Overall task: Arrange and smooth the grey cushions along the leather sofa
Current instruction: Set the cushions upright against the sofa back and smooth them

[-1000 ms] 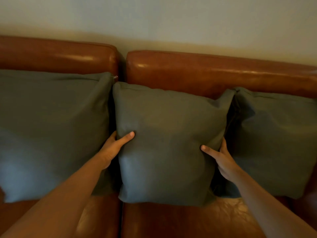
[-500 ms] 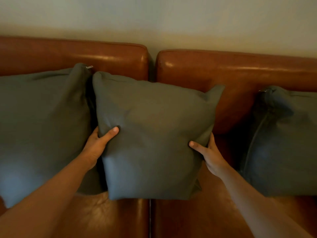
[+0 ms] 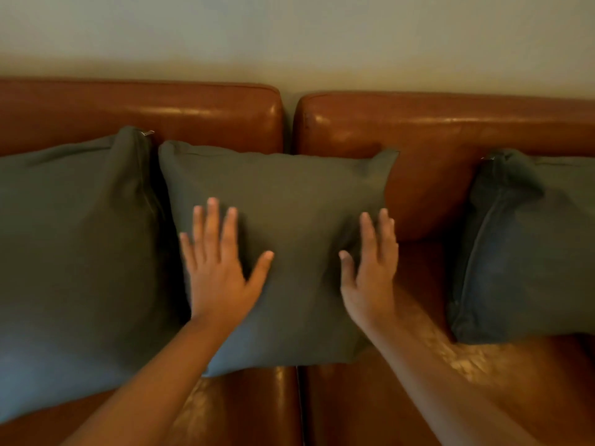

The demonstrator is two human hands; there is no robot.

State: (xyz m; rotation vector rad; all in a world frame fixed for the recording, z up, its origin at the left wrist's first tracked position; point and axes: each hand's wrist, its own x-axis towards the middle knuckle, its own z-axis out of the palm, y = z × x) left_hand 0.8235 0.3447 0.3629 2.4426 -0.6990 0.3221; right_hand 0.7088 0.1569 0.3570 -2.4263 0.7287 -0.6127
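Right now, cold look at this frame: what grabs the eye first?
Two flat hands on the middle grey cushion at centre frame: the left hand on its left half, the right hand near its right edge. That cushion sits close against the left cushion, while a bare strip of the brown leather sofa separates it from the right cushion.
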